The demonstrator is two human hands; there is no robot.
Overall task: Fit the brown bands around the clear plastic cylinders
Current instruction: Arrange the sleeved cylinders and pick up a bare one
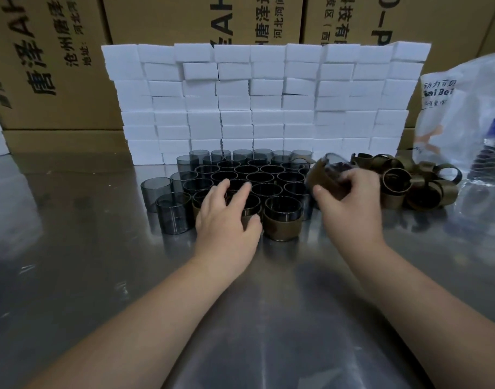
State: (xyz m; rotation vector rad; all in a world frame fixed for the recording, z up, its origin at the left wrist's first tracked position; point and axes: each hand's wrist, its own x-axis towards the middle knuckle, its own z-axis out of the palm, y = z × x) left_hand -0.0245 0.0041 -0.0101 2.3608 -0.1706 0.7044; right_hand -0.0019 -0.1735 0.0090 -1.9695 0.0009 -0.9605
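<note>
While left grip [226, 221] rests on banded cylinders [283, 223], right grip [351, 204] holds tilted cylinder [323, 175].

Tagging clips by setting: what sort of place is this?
Probably a packing bench in a small factory or warehouse: printed cardboard cartons stacked behind, a wall of white foam blocks, and batches of clear cylinders and brown bands on a steel table.

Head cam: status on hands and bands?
Left hand open over the standing cylinders. Right hand grips a tilted cylinder with brown band on it. Loose bands piled right; nothing blocking.
</note>
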